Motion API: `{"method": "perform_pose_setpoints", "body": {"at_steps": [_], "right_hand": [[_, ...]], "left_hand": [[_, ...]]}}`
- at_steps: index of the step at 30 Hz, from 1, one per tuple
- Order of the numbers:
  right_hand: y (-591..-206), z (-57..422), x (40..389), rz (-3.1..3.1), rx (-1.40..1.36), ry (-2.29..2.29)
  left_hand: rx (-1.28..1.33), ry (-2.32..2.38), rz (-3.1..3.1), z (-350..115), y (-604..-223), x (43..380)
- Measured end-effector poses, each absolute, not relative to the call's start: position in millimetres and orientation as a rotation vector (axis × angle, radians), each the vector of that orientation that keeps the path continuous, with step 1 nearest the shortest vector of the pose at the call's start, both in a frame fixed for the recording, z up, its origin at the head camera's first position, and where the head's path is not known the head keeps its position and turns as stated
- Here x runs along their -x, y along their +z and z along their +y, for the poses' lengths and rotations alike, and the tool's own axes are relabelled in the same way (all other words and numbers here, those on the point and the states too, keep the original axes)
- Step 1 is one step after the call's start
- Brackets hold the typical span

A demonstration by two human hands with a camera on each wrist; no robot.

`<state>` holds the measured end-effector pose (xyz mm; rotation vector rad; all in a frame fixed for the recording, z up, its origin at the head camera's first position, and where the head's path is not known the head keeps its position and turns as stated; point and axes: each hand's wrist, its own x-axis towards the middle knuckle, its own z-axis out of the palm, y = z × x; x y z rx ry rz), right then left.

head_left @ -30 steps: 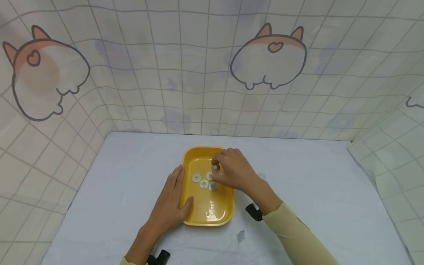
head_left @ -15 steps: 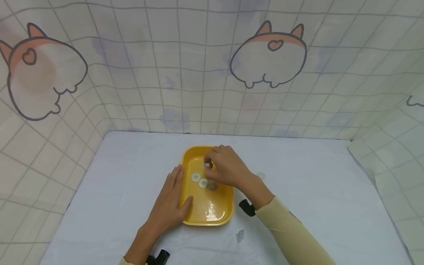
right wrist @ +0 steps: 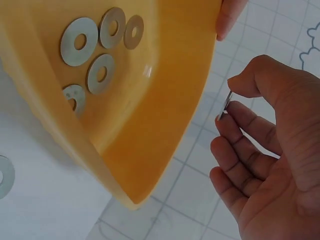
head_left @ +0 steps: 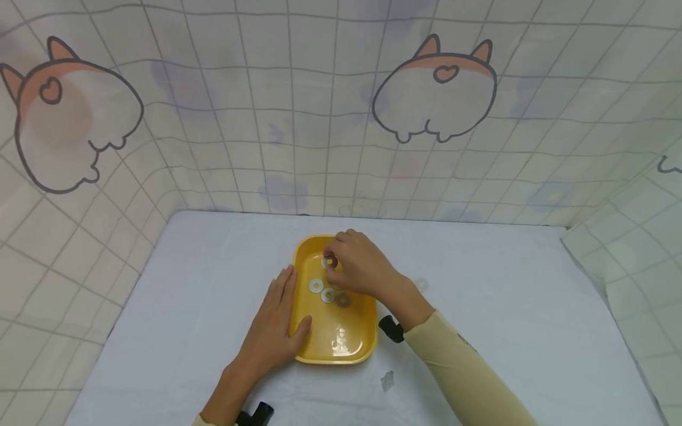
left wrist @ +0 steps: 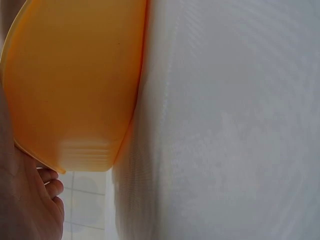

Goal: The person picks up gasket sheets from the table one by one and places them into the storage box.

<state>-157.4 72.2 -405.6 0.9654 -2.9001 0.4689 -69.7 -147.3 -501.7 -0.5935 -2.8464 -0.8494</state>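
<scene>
My right hand (head_left: 359, 263) is over the far part of the yellow tray (head_left: 335, 340). It pinches a flat metal washer (right wrist: 226, 104) between thumb and fingertips; in the right wrist view the washer shows edge-on. Below that hand, several more washers (head_left: 316, 286) lie on the tray's floor, partly covered by the hand in the head view. My left hand (head_left: 274, 319) rests along the tray's left side, fingers straight and thumb over the rim. In the left wrist view, part of this hand (left wrist: 30, 200) shows beside the tray's outer wall (left wrist: 75, 85).
Outside the tray, to its right, another washer (right wrist: 5, 176) lies on the white table cover (head_left: 506, 307). A small grey patch (head_left: 387, 380) is near the front. A tile-patterned curtain (head_left: 330, 106) with cartoon animals stands behind and at both sides.
My right hand has moved left and slightly away from me over the tray, carrying the pinched washer. The left hand has stayed at the tray's side.
</scene>
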Motion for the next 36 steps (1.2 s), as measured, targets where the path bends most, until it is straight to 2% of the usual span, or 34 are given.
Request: {"method": "perform_pose_setpoints", "body": {"at_steps": [8,15,36], "right_hand": [[-406,72,163,-2.939,-0.993,0.473],[-408,78,155,-2.976,-0.918,0.489],[-424,144,121,-3.008,-0.585,0.633]], "left_hand": [[0.589,-0.841,-2.835,-145,-502,70],[0.599,-0.843,-2.831,-146,-504,70],[0.573,-0.846,-2.845,-146,-502,69]]}}
